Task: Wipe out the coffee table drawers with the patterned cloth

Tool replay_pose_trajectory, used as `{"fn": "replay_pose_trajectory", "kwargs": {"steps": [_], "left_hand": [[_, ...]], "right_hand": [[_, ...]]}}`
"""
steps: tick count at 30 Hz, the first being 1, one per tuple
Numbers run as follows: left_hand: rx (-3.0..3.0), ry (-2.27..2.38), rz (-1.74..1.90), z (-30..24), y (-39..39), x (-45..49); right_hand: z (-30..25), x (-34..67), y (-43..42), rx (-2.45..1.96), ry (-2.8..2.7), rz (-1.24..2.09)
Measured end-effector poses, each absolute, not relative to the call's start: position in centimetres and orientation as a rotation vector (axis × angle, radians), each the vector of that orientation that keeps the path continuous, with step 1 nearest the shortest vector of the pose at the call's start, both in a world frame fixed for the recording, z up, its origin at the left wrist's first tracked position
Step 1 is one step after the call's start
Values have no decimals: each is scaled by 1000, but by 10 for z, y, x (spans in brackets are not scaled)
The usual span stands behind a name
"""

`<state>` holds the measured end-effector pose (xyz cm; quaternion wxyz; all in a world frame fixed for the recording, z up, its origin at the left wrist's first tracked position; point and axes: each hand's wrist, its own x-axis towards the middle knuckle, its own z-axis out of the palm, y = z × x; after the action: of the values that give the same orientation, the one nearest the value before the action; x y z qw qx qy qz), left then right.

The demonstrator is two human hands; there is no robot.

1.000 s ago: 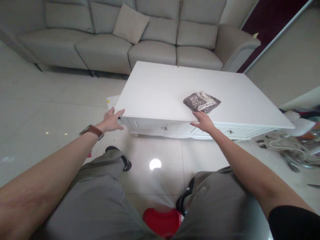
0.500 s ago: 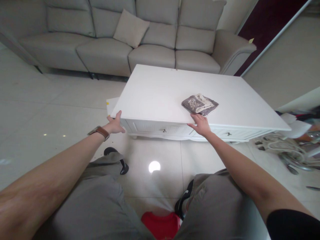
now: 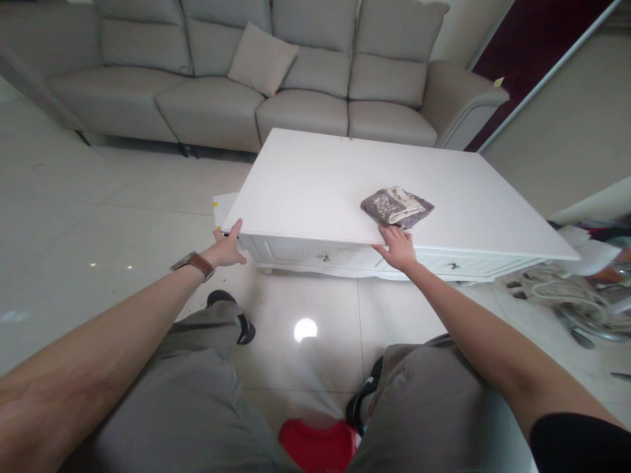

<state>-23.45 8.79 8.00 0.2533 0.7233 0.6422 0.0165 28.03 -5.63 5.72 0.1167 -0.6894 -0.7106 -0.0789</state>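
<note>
A white coffee table (image 3: 315,177) stands before me, with drawers along its front side. At its near left corner, my left hand (image 3: 227,248) grips the edge, one finger on top and the others lower down, partly hidden. My right hand (image 3: 398,248) clasps the front edge near the middle, fingers laid over the top and thumb against the front. Just beyond those fingertips lies a folded grey and cream patterned cloth (image 3: 397,206). Whether the fingertips touch the cloth is hard to see.
Behind the table runs a long grey sofa (image 3: 217,108) with a beige cushion (image 3: 263,59). A red plastic object (image 3: 318,447) is on the floor between my feet. Coiled cords and other clutter (image 3: 566,295) lie at the right. A white item (image 3: 223,207) shows beyond the table's left side.
Both hands keep their places on the table edge. The whole view has shifted slightly; table and cloth appear a little further right, with no clear movement of their own.
</note>
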Motion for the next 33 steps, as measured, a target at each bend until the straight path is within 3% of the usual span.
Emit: {"fn": "replay_pose_trajectory", "kwargs": {"steps": [33], "left_hand": [[1938, 1791, -14, 81, 89, -230]], "right_hand": [[60, 276, -58, -2025, -2060, -237]]}}
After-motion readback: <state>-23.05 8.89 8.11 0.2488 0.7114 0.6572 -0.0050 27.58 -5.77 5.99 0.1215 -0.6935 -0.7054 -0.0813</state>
